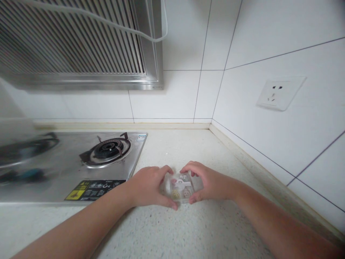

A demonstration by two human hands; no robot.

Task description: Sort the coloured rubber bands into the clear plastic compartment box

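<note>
Between my two hands is a small clear plastic box (181,187) with several compartments. Small items lie inside, some pinkish and some yellowish, too small and blurred to name. My left hand (153,186) grips the box's left side, thumb at the near edge and fingers at the far edge. On the right side my right hand (203,181) holds it the same way, with the thumb near and the fingers curled over the far corner. The box is at the speckled countertop (175,230); whether it rests on it or is held just above, I cannot tell.
A steel gas stove (134,151) with a black burner (109,148) lies to the left, a warning label (94,190) along its front. Above it hangs a range hood (151,77) with a loose white cable (121,27). A wall socket (280,93) is on the right tiled wall.
</note>
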